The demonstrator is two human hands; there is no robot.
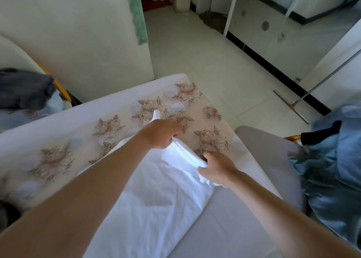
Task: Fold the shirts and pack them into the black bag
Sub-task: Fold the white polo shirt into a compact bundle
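Left hand (pixel 162 133), right hand (pixel 216 167) — round shirt (pixel 156 199)

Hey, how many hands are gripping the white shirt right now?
2. The left hand grips the far end of the white shirt, over the floral sheet; the right hand pinches bunched fabric nearer, on its right side.

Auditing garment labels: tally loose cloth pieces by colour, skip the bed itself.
White: 1, shirt, gripped by left hand and right hand
Dark grey: 1, garment at far left
Blue: 1, satin cloth at right
Black: 1, piece lying on the satin cloth
Green: 1, towel hanging by the wall
Total: 5
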